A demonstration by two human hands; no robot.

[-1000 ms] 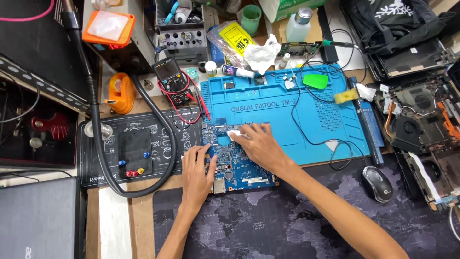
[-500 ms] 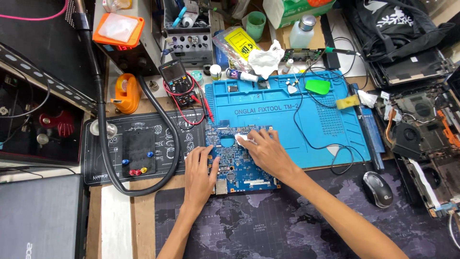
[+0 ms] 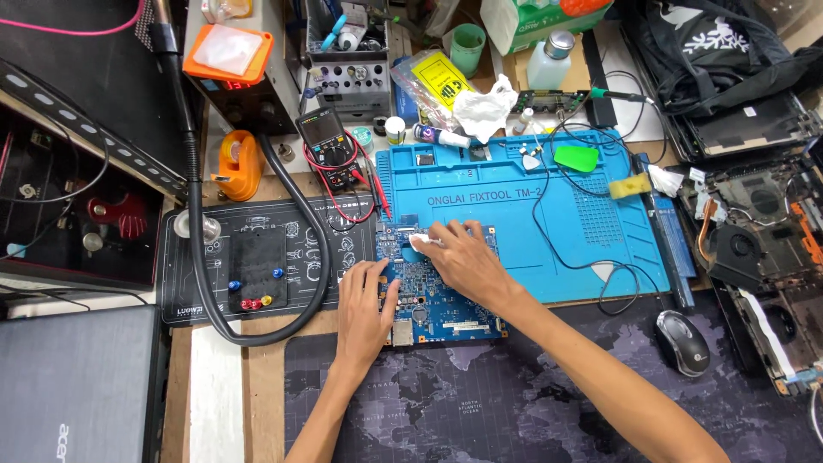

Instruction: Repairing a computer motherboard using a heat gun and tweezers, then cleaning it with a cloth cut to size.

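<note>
We have the blue board [image 3: 433,291] lying at the front edge of the blue mat [image 3: 531,214], our left hand [image 3: 364,309] pressed flat on its left side and our right hand [image 3: 463,257] pinching a white wipe [image 3: 418,243] against its top edge; the wiping looks only partly done. At the surface's back edge lie a yellow-labelled clear bag [image 3: 437,81] and a white bottle [image 3: 549,62].

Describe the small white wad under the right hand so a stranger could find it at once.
Start at the big blue silicone work mat. On its lower-left corner lies a blue circuit board; the right hand presses a small white wad onto its top edge, the only white thing on the board.
</note>
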